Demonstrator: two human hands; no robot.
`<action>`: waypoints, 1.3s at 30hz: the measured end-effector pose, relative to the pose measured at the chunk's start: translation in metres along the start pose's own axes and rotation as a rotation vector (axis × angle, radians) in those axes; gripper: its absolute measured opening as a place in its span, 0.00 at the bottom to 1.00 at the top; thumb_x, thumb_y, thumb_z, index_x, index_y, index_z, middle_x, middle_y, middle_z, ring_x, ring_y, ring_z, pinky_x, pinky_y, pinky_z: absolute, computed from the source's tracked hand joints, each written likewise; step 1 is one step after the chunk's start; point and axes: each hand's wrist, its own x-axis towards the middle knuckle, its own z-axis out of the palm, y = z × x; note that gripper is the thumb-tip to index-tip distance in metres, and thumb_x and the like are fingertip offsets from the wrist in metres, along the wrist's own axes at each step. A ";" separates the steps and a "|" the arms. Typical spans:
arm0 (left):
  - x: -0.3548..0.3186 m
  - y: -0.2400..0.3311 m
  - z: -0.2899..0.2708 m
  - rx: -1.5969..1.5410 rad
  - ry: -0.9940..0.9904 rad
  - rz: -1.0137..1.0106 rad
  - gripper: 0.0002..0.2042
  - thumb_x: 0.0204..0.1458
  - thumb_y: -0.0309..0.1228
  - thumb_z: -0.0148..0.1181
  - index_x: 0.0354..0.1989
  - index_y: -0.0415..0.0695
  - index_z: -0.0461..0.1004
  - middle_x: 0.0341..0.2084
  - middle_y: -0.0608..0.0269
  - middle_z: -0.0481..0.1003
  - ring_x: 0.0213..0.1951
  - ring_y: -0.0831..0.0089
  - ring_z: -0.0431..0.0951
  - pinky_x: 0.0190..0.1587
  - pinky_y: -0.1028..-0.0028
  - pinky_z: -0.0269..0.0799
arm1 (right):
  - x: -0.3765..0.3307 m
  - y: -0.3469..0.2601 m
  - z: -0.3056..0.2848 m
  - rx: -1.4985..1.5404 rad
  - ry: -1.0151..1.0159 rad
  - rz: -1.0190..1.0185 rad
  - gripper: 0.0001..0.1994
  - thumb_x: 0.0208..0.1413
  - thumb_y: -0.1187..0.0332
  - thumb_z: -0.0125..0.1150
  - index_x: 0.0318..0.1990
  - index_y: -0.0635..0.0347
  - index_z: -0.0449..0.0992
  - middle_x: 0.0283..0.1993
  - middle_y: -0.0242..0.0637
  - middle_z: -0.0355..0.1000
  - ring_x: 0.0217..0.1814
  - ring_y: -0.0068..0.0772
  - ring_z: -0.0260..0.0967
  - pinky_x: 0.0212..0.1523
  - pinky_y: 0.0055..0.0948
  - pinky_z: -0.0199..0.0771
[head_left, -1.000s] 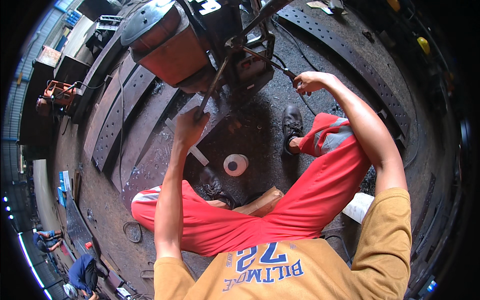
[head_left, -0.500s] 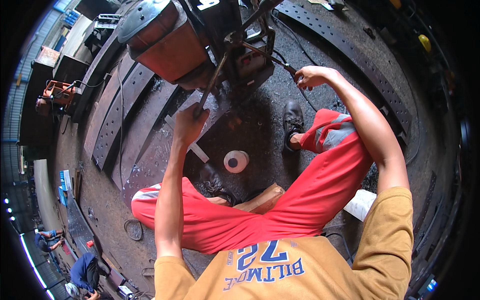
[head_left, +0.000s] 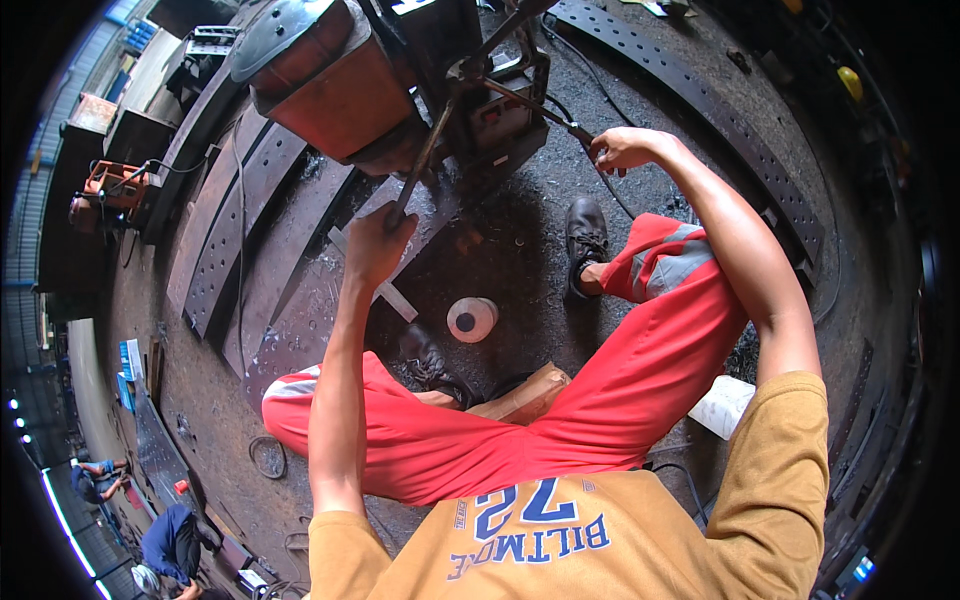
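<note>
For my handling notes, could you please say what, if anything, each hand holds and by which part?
Left hand: the left lever, by its lower end. Right hand: apparently the right lever, by its outer end.

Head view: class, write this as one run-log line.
left hand: gripping metal lever | right hand: at end of second lever | red-sided machine: ahead | white bottle: between shoes

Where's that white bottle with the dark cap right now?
Near the middle of the head view, the white bottle sits just right of the left shoe.
</note>
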 end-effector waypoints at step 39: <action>-0.001 -0.002 0.001 -0.034 0.019 0.010 0.17 0.52 0.44 0.64 0.29 0.39 0.77 0.12 0.59 0.66 0.18 0.70 0.64 0.25 0.64 0.62 | 0.000 -0.001 0.001 -0.003 -0.008 0.011 0.21 0.58 0.60 0.58 0.56 0.61 0.74 0.43 0.45 0.80 0.40 0.35 0.81 0.42 0.36 0.80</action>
